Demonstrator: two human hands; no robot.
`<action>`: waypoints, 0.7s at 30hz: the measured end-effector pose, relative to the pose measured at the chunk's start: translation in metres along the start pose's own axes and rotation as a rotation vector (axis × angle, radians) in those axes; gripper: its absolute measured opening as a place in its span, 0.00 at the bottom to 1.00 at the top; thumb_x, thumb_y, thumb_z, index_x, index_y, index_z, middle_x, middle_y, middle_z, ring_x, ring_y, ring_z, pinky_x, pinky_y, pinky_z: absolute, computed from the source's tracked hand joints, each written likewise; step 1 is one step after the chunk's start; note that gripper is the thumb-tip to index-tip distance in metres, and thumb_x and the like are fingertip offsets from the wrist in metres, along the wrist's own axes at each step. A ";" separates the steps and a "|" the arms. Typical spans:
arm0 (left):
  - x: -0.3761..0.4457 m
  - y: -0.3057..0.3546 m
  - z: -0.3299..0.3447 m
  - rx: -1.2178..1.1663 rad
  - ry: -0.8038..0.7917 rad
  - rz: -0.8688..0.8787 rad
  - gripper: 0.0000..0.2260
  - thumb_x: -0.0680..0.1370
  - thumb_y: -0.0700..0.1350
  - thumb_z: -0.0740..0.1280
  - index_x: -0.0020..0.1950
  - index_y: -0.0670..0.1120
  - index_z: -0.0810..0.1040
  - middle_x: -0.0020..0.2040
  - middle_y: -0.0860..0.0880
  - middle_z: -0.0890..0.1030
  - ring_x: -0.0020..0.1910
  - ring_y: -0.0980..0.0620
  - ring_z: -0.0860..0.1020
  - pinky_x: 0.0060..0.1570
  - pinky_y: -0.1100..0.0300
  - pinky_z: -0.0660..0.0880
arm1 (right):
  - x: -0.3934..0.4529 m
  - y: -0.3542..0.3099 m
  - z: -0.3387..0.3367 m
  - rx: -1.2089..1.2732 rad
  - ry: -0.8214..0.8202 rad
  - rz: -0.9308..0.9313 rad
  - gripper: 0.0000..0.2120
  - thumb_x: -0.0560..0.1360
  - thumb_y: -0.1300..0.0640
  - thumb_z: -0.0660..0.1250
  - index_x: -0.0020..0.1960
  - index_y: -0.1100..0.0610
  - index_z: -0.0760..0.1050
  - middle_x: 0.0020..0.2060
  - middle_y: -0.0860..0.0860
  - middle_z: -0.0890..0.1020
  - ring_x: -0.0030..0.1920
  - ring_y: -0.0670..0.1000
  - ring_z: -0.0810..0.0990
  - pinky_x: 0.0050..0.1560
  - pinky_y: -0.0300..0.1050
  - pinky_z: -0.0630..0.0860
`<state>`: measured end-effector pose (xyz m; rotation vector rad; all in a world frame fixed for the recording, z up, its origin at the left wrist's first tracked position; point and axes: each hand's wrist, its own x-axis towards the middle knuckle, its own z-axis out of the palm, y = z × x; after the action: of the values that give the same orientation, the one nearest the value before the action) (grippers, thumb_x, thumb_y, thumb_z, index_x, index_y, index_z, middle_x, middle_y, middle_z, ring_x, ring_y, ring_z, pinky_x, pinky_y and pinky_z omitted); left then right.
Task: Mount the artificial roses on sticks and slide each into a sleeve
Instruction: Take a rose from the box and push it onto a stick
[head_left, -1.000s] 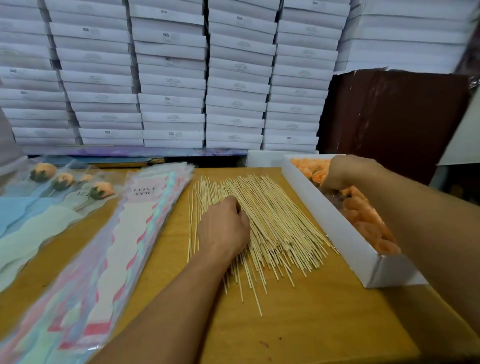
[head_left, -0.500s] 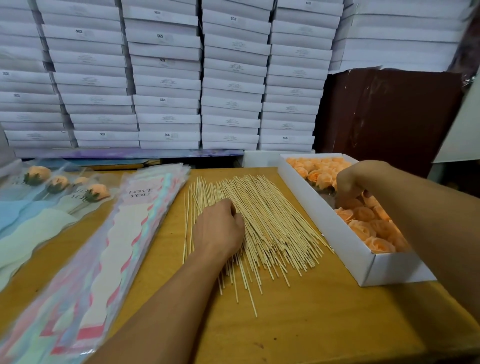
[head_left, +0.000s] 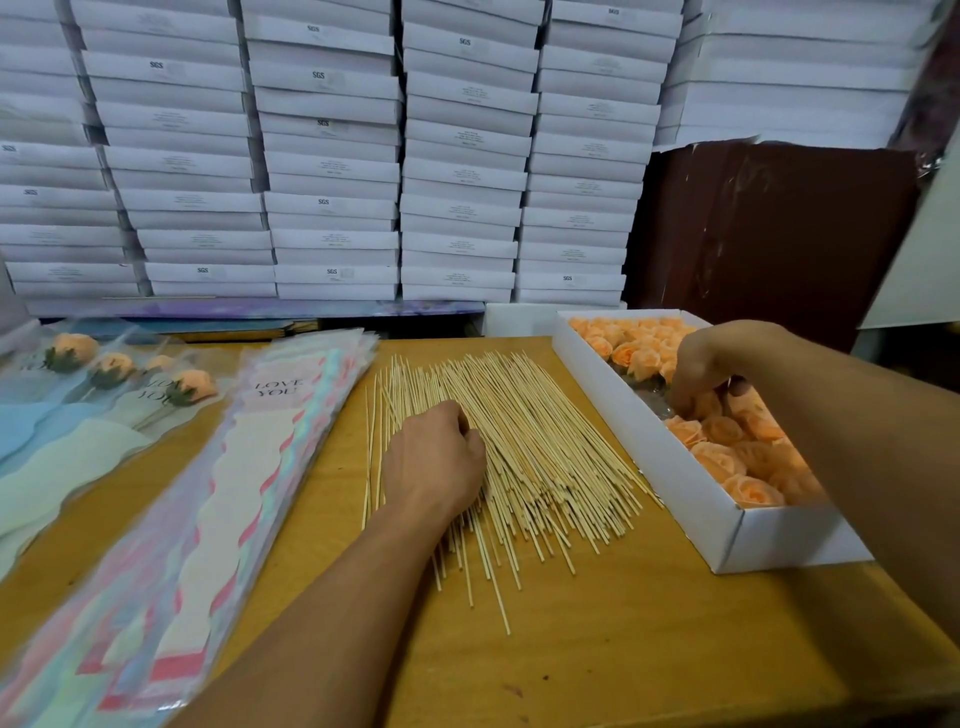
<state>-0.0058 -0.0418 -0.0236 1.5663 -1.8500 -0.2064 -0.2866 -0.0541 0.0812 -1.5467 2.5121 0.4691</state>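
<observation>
Progress looks early: four finished roses (head_left: 150, 376), already on sticks and inside their sleeves, lie at the far left of the table (head_left: 649, 649), while a thick stack of empty sleeves (head_left: 218, 514) and a large spread of sticks (head_left: 545, 447) wait beside them. The left hand (head_left: 434, 460) rests knuckles-up on the sticks, fingers curled down into the pile; whether it has pinched one I cannot tell. The right hand (head_left: 701, 369) reaches into the white box (head_left: 691, 499), fingers curled among the loose orange rose heads (head_left: 727, 447), apparently closing on one. Dozens of heads remain unmounted.
</observation>
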 end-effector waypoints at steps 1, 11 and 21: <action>0.000 0.000 0.000 -0.001 -0.003 0.000 0.06 0.80 0.48 0.65 0.50 0.48 0.78 0.44 0.50 0.81 0.42 0.49 0.79 0.39 0.55 0.76 | 0.000 0.000 -0.001 0.019 -0.002 0.003 0.08 0.76 0.53 0.72 0.43 0.55 0.75 0.45 0.53 0.79 0.44 0.52 0.80 0.44 0.42 0.80; 0.000 0.000 0.001 -0.095 -0.020 0.026 0.06 0.80 0.49 0.66 0.49 0.47 0.79 0.43 0.50 0.81 0.39 0.52 0.79 0.36 0.57 0.74 | -0.008 -0.010 -0.021 0.326 0.276 -0.014 0.13 0.77 0.50 0.69 0.40 0.59 0.79 0.28 0.52 0.80 0.27 0.49 0.74 0.26 0.40 0.68; 0.000 0.002 0.000 -0.339 0.051 0.136 0.17 0.78 0.55 0.70 0.61 0.46 0.81 0.41 0.55 0.80 0.40 0.59 0.77 0.42 0.63 0.74 | -0.041 -0.080 -0.033 0.383 0.436 -0.294 0.15 0.73 0.47 0.69 0.32 0.54 0.77 0.16 0.44 0.75 0.20 0.46 0.73 0.20 0.35 0.64</action>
<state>-0.0072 -0.0414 -0.0226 1.2000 -1.7658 -0.3920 -0.1961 -0.0644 0.1091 -1.9608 2.3860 -0.4089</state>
